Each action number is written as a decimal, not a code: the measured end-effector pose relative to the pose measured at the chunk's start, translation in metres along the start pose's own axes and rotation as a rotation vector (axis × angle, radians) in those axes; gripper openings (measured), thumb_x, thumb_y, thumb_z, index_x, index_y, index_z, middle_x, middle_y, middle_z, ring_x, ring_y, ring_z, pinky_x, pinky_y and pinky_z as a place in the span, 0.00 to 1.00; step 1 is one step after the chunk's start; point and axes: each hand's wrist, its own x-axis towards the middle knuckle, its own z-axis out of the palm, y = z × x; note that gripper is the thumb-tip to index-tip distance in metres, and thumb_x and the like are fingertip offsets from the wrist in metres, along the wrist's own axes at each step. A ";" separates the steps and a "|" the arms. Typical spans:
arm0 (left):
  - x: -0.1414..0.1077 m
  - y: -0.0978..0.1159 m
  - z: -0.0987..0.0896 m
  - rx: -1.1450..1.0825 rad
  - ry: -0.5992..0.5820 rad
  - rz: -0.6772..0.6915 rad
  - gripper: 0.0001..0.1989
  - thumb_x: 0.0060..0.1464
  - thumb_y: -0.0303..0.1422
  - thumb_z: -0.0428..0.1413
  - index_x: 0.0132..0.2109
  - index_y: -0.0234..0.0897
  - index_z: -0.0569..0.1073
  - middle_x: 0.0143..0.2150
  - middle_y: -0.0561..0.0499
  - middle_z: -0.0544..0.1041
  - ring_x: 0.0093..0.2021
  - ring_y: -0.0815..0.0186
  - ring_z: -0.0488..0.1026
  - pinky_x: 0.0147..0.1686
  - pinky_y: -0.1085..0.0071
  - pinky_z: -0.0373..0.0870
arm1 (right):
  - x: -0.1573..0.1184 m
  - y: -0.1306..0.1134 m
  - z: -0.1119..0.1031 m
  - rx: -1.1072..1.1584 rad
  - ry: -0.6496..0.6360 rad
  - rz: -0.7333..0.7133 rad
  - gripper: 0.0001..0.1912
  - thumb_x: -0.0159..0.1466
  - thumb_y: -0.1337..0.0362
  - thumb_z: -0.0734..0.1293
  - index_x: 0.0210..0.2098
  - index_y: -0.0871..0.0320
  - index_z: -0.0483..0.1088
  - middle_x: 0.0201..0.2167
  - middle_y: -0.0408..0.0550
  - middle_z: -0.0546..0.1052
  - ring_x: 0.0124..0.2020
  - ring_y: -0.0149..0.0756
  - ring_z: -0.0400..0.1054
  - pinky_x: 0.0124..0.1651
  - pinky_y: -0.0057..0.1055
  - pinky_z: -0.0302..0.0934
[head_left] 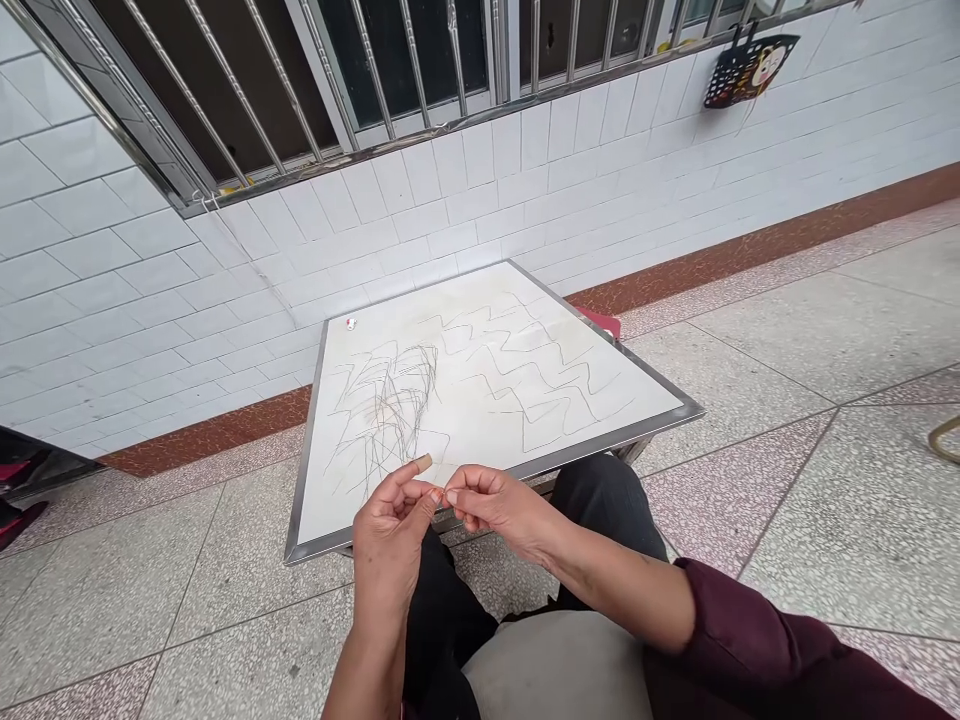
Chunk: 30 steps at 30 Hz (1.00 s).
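Both hands meet in the air just above the near edge of a white board [420, 310], fingertips together. The left hand [391, 540] turns palm up with its fingers curled, and a tan bandage [424, 463] wraps the tip of one finger. The right hand [499, 505] reaches across from the right, and its fingertips [452, 495] touch those of the left hand. Anything pinched between them is too small to tell.

The board sits tilted in front of the person, its near edge over their knees, with a steel frame [307, 470] around it. Thin dark zigzag lines [525, 380] cover its right part and a tangled scribble [390, 410] covers its left part; whether these are drawn or laid on, I cannot tell. A small red and white scrap [350, 323] lies near the far left corner.

Dark trousers [604, 500] and a grey cloth [555, 670] fill the lap, and a maroon sleeve [750, 640] covers the right forearm. Beyond the board run a speckled tile floor [825, 340], a white tiled wall [150, 300] and a barred window [420, 60], with a black patterned bag [746, 70] hanging at far right.
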 end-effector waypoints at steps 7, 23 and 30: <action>0.005 -0.003 -0.003 0.032 -0.025 -0.026 0.19 0.45 0.33 0.65 0.47 0.37 0.78 0.29 0.54 0.79 0.31 0.69 0.74 0.40 0.72 0.69 | 0.001 0.007 0.000 0.013 0.004 0.001 0.17 0.54 0.51 0.73 0.29 0.59 0.71 0.24 0.39 0.69 0.23 0.24 0.59 0.30 0.26 0.54; 0.006 -0.008 -0.006 0.055 -0.026 -0.030 0.22 0.45 0.34 0.65 0.50 0.37 0.77 0.28 0.54 0.79 0.29 0.69 0.74 0.38 0.71 0.71 | 0.002 0.016 0.011 0.087 0.028 0.013 0.20 0.52 0.48 0.74 0.27 0.59 0.70 0.23 0.39 0.70 0.22 0.24 0.59 0.29 0.25 0.52; 0.014 0.003 -0.020 0.072 -0.098 -0.081 0.31 0.50 0.44 0.62 0.60 0.37 0.69 0.35 0.48 0.82 0.35 0.63 0.78 0.42 0.66 0.74 | 0.002 0.012 0.008 0.204 0.039 0.059 0.18 0.52 0.51 0.75 0.27 0.59 0.70 0.22 0.39 0.69 0.22 0.23 0.59 0.29 0.24 0.53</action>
